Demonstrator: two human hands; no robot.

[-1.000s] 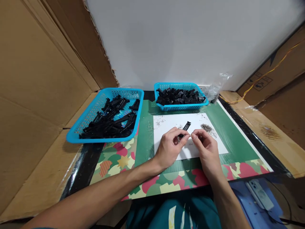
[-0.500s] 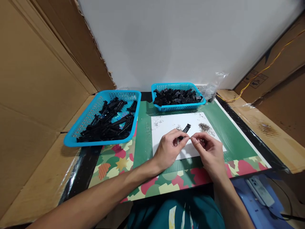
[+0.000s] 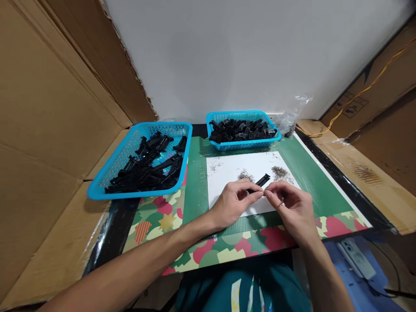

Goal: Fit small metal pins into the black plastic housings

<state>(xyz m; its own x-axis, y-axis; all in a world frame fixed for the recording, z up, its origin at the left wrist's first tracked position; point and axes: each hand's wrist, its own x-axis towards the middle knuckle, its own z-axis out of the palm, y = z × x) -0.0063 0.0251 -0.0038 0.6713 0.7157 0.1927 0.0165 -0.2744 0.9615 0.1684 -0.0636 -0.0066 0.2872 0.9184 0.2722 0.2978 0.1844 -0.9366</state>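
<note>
Beyond the table cover [image 3: 328, 190] rises a pale wall [image 3: 227, 60]. A cardboard panel [image 3: 48, 117] stands left of the cover; right of it, a yellow wire [image 3: 372, 83] crosses a printed cardboard box [image 3: 352, 104]. Below its right end, a phone [image 3: 356, 259] lies on a blue surface [image 3: 365, 288].

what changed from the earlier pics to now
The black part in the left hand has swung rightward and lower; the right hand has shifted slightly right. The left hand's grip, left basket and right basket stayed the same.
</note>
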